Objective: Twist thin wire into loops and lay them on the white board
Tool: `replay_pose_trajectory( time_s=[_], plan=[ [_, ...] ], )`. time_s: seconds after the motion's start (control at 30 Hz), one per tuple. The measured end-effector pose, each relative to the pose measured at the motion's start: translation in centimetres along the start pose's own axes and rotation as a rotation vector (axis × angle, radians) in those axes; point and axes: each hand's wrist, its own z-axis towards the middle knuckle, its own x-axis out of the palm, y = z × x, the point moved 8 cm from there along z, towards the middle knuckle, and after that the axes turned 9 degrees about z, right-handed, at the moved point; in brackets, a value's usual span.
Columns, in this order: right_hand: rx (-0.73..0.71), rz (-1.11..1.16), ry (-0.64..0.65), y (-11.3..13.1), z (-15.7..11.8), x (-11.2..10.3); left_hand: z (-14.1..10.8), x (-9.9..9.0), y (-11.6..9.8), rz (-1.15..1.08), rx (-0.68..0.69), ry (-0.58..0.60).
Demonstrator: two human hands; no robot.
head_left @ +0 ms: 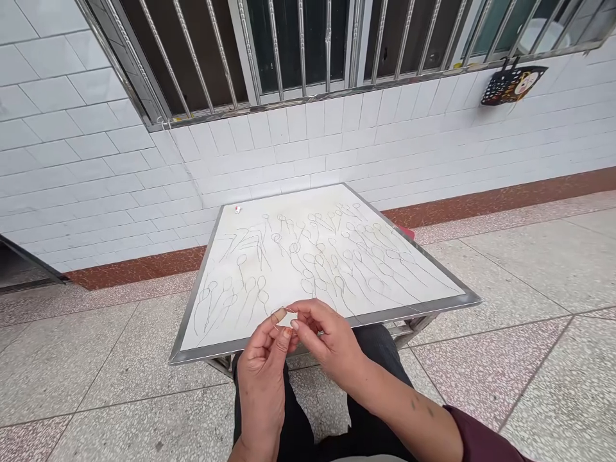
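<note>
Above the near edge of the white table [283, 256], my two hands meet over my lap. A thin wire loop [289, 310] runs between their fingertips. My left hand [264, 366] pinches it between thumb and index finger; a tan wrap covers that index fingertip. From the other side, the fingers of my right hand [327, 333] are also closed on the wire. On the tabletop lie several thin wires with round loops [339, 282]. At the left are several bent wires without clear loops [250, 240]. The rest of the held wire is hidden by my hands.
The table has a grey metal rim [433, 305]. A small white and red item [237, 209] sits at its far left corner. Behind stands a white tiled wall [289, 151] with a barred window [303, 45]. A patterned bag [513, 85] hangs at the right.
</note>
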Motion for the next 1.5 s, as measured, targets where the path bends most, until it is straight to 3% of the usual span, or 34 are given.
replay_pose_trajectory(
  time_s=[0.17, 0.47, 0.67, 1.03, 1.2, 1.5],
  plan=[
    [0.05, -0.037, 0.022, -0.8, -0.3, 0.3, -0.1, -0.3, 1.0, 0.061, -0.003, 0.037],
    [-0.084, -0.236, -0.07, 0.2, -0.4, -0.7, -0.3, -0.4, 1.3, 0.184, 0.005, 0.114],
    [-0.127, -0.247, -0.082, 0.6, -0.8, -1.1, -0.8, 0.0, 1.1, 0.059, -0.031, 0.134],
    [-0.177, -0.316, -0.169, 0.6, -1.2, -3.2, -0.7, 0.3, 0.4, -0.171, -0.269, 0.253],
    [-0.185, -0.323, -0.136, 0.6, -1.2, -3.2, -0.8, -1.0, -0.3, -0.216, -0.333, 0.242],
    [-0.195, -0.319, -0.073, 1.1, -1.2, -2.7, -1.3, -0.3, -2.1, -0.329, -0.367, 0.374]
  ],
)
